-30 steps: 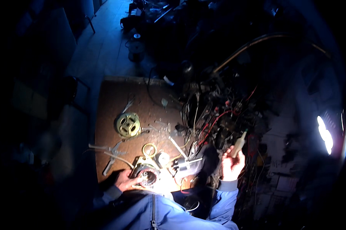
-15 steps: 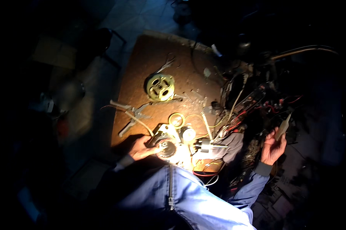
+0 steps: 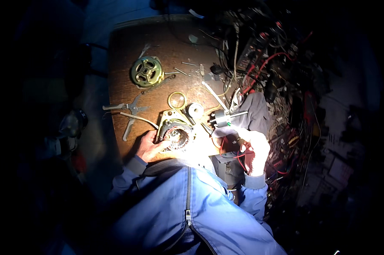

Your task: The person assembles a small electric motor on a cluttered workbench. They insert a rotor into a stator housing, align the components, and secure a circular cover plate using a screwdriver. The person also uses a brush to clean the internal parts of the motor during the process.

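Left hand cupped against the open motor housing on the table, right hand gripping a green-tipped probe.

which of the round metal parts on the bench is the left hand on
The open motor housing with red windings, at the bench's near edge; the left hand rests against it. The green end cover and brass ring lie farther away.

- A brown wooden table is sitting in a dark room.
- A bright light is shining on its near edge.
- Tangled wires are crowding its right side.
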`<state>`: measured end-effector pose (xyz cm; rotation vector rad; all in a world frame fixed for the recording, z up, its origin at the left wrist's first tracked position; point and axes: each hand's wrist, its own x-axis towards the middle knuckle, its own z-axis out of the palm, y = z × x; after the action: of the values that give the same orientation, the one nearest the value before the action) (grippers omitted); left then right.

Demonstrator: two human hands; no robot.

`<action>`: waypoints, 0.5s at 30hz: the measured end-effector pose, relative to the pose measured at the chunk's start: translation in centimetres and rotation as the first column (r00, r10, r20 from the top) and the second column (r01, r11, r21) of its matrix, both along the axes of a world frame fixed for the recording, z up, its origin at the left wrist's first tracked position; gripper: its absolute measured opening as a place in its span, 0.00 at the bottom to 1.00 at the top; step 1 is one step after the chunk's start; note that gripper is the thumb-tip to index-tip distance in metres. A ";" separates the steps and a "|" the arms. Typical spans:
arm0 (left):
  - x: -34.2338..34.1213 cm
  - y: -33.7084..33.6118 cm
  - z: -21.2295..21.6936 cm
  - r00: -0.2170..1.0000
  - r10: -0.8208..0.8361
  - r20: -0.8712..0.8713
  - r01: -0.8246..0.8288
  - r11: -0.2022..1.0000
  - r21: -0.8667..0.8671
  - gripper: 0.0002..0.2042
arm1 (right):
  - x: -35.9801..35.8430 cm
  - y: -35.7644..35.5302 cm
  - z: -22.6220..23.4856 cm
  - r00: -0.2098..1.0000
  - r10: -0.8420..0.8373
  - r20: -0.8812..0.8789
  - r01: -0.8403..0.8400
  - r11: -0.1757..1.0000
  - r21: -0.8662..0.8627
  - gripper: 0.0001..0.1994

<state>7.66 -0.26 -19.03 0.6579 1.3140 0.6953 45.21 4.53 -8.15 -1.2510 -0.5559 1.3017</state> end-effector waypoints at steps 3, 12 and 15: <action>-0.1 0.1 -0.1 0.999 -0.034 0.038 0.035 0.999 -0.026 0.31 | 1.0 -2.4 -0.1 0.974 -0.004 0.229 0.019 0.998 -0.062 0.12; 0.2 0.0 0.6 0.984 0.069 0.164 -0.063 0.997 -0.044 0.24 | -0.2 -2.2 -3.8 0.333 -0.066 0.941 -0.093 0.990 0.102 0.17; 0.0 -0.4 -0.2 0.987 0.063 0.146 -0.060 0.998 -0.025 0.24 | -0.5 -1.1 -3.8 0.284 -0.108 0.953 -0.150 0.976 0.155 0.15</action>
<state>7.61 -0.70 -19.20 0.5412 1.2079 0.7654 44.73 3.45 -11.92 -1.7767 -1.5558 0.2681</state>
